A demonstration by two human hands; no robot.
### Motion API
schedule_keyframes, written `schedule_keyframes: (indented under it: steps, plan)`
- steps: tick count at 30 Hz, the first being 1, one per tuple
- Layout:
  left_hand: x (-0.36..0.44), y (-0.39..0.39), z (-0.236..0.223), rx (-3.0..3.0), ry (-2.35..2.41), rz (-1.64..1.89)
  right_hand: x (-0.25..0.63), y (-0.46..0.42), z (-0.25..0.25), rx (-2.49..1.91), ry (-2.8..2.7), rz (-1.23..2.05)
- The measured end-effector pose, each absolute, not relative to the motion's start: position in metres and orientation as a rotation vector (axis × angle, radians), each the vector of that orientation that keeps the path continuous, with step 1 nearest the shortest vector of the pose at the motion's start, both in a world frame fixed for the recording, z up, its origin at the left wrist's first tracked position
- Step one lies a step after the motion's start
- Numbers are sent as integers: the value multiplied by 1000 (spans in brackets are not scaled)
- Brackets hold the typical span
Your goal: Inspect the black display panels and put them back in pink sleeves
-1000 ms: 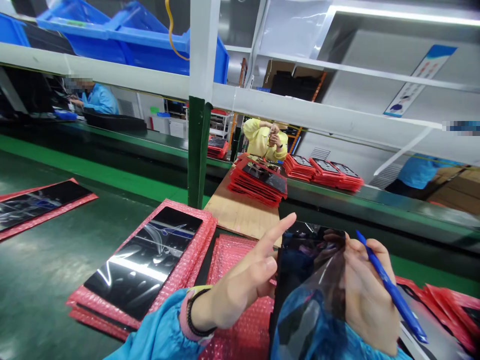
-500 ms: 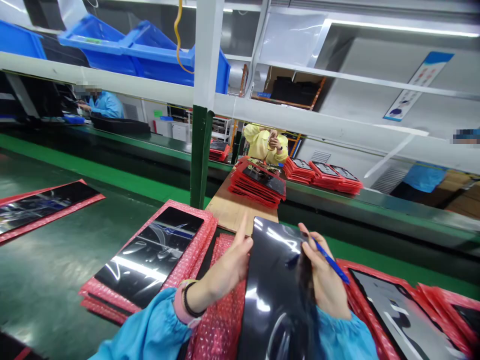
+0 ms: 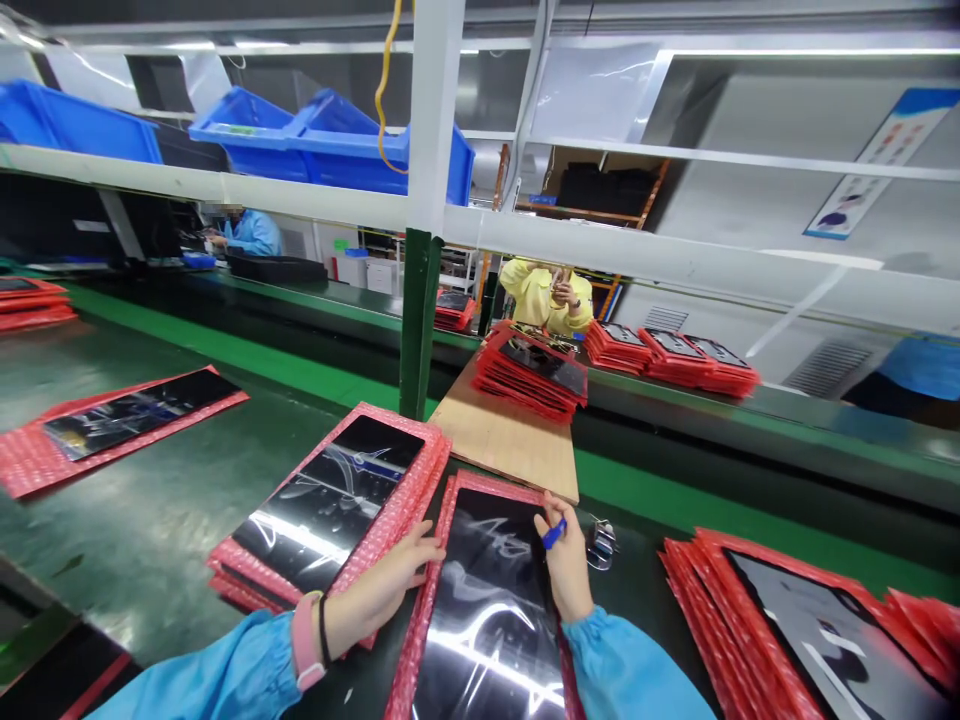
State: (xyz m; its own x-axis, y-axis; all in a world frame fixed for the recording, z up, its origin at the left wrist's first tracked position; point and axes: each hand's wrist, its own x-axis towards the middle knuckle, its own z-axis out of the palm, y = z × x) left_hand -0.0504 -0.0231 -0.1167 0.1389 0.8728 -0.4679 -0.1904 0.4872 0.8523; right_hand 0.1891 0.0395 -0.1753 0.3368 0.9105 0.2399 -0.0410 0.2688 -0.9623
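Observation:
A glossy black screen panel [image 3: 487, 600] lies on a red bubble-wrap sleeve [image 3: 448, 500] in front of me. My left hand [image 3: 394, 580] is open at the left edge of this sleeve, fingers stretched towards it. At the panel's upper right edge is my right hand [image 3: 566, 560], its fingers closed around a slim blue pen-like tool [image 3: 554, 534]. Most of that tool is hidden by the hand. Just left stands a stack of bubble-wrap sleeves with another black panel [image 3: 330, 510] on top.
Right of me is a stack of red sleeves [image 3: 697, 600] topped by a grey-backed panel [image 3: 817, 630]. A small metal object [image 3: 601, 545] lies beside my right hand. Ahead, a wooden board [image 3: 510, 440] bears stacked sleeves [image 3: 529, 375]; a person in yellow [image 3: 536, 295] stands behind.
The black panel, held up between both hands before, now lies on the bubble-wrap sleeve. Both hands have lowered to its edges, and the view has swung left.

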Motion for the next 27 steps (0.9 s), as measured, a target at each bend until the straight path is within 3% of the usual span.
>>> schedule_keyframes:
  steps: [8, 18, 23, 27]
  plan:
    - [-47, -13, -116, 744, 1360, 774, 184, 27, -185, -1104, -1075, 678]
    - [-11, -15, -94, 857, 1049, 917, 192, 15, -168, -1081, -1164, 502]
    - [-54, -13, -81, 870, 1057, 1022, 256, 16, -162, -1174, -1070, 396]
    - [-116, 5, -64, 843, 1135, 1014, 295, 23, -173, -1269, -1046, 573]
